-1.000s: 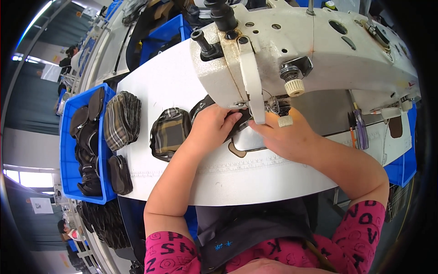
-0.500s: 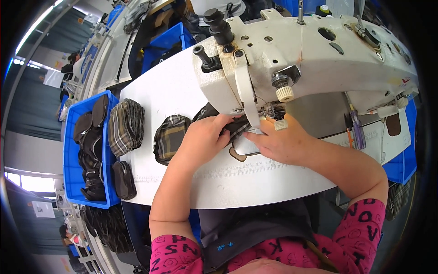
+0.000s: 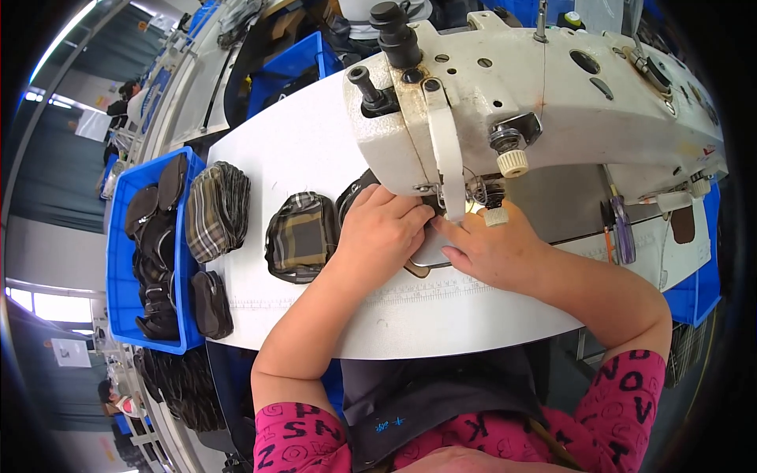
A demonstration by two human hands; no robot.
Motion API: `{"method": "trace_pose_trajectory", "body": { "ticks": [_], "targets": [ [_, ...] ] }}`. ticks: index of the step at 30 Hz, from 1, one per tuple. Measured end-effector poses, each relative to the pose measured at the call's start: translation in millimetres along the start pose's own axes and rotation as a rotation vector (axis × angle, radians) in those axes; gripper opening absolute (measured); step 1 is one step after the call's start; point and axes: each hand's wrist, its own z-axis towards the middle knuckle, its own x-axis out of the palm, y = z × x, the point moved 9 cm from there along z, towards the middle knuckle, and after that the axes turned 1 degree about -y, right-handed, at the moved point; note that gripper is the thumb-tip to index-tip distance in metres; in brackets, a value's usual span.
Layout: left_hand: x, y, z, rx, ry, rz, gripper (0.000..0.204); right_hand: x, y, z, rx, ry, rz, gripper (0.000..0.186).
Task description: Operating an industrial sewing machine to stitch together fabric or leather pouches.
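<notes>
My left hand [image 3: 385, 230] bends over a dark fabric piece [image 3: 355, 194] at the needle area of a white sewing machine [image 3: 465, 87], its fingers closed on the cloth. Most of that piece is hidden under the hand and the machine head. My right hand [image 3: 498, 248] lies just right of the needle, thumb and index finger apart, the index tip close to the left fingertips. Its other fingers are partly hidden behind the presser parts. A plaid and dark fabric pouch piece [image 3: 302, 238] rests on the white table left of my left hand.
A stack of plaid pieces [image 3: 218, 211] and a dark pouch [image 3: 211, 305] sit beside a blue bin [image 3: 189, 315] of dark pouches. A purple-handled screwdriver [image 3: 624, 236] lies at right. Another blue bin [image 3: 319, 54] stands behind. A printed ruler [image 3: 378, 298] runs along the table.
My left hand has moved right and closer to the needle, covering more of the dark fabric. The right thumb has spread away from its index finger. The view has shifted slightly.
</notes>
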Motion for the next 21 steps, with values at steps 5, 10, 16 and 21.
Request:
{"method": "trace_pose_trajectory", "body": {
  "ticks": [5,10,16,21],
  "targets": [
    [9.8,4.1,-2.6,-0.044,0.039,-0.127,0.028,1.8,4.2,0.2,-0.045,0.035,-0.052,0.034],
    [18.8,7.8,-4.9,-0.076,0.095,-0.212,0.031,0.2,3.4,-0.9,-0.052,-0.041,-0.019,0.032],
    [17.4,7.6,-3.2,-0.155,0.214,-0.264,0.034,4.5,2.7,-3.6,-0.039,0.000,-0.019,0.029],
    [13.6,16.8,-5.1,-0.125,0.207,-0.332,0.037,-3.1,5.1,1.2,-0.038,-0.011,-0.083,0.026]
  ]
}}
